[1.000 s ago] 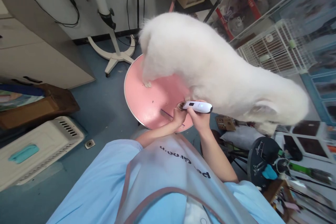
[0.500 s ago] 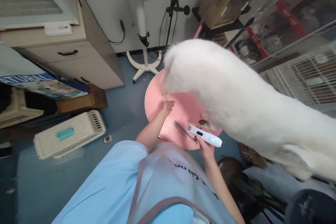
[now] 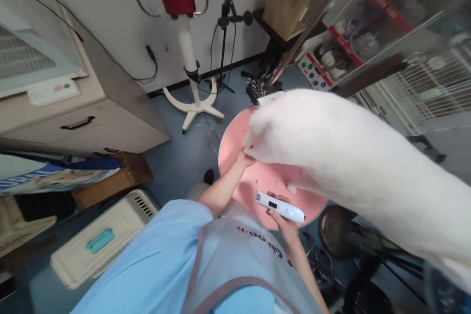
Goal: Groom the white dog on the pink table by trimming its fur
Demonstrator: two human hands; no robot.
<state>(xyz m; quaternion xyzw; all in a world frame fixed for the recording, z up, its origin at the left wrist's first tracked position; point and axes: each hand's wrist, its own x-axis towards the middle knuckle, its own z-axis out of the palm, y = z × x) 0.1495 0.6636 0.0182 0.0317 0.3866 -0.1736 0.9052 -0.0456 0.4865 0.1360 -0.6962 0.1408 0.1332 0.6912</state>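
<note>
A white dog (image 3: 331,137) stands on the round pink table (image 3: 235,132), its rear toward the far left and its head end at the right edge of view. My left hand (image 3: 244,158) is at the dog's hind paw (image 3: 253,151), fingers closed around it. In my right hand (image 3: 286,225) is a white hair clipper (image 3: 281,207), lit by a small blue light. The clipper's head points left, over the table and apart from the dog. Another paw (image 3: 292,187) rests on the pink surface, to the right of the clipper head.
A white wheeled stand (image 3: 196,105) and a black tripod stand (image 3: 222,49) are near the wall. To the left are drawers (image 3: 73,122) and a pet carrier (image 3: 106,240). Glass shelving and a wire cage (image 3: 415,93) line the right. A dark stool (image 3: 336,230) is beside the table.
My left hand has gone from open above the table to closed around the hind paw. A thin purple stick near the clipper no longer shows. The whole view has shifted.
</note>
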